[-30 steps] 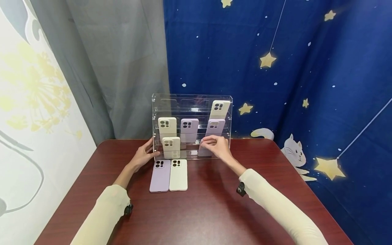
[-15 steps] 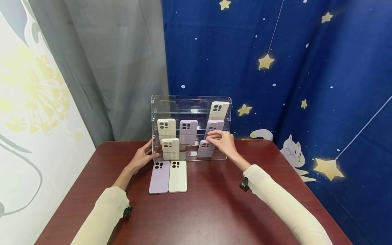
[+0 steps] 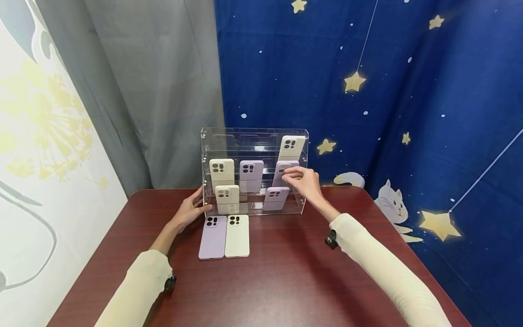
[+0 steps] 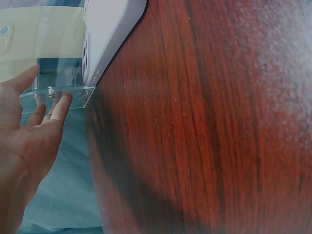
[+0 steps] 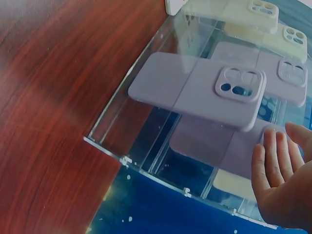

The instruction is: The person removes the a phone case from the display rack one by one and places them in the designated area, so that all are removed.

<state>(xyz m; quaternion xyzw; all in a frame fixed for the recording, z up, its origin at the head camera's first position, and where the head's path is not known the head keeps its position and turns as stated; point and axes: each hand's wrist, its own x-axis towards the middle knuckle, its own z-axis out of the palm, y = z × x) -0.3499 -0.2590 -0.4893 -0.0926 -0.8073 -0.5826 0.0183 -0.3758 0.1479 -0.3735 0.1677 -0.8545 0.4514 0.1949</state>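
A clear acrylic display stand [image 3: 261,208] holds phone cases in tiers. My left hand [image 3: 189,212] grips its left side panel, thumb in front and fingers behind, as the left wrist view shows [image 4: 29,146]. In front of the upper lilac phone case [image 3: 278,180] on the right is my right hand [image 3: 307,184], fingers loosely extended and holding nothing. Below it, a lilac phone case [image 3: 275,200] leans in the bottom tier, tilted slightly right; its camera cutouts face up in the right wrist view [image 5: 195,87]. A cream phone case [image 3: 292,147] stands in a higher tier.
At left in the stand are two cream cases, one in a middle tier [image 3: 222,171] and one lower [image 3: 227,200], beside a lilac case [image 3: 251,176]. A lilac case [image 3: 212,238] and a cream case [image 3: 237,236] lie side by side on the brown table [image 3: 286,281].
My right hand has let go of the bottom-tier lilac phone case and moved up and to the right, uncovering it. The left hand has stayed at the stand's side.
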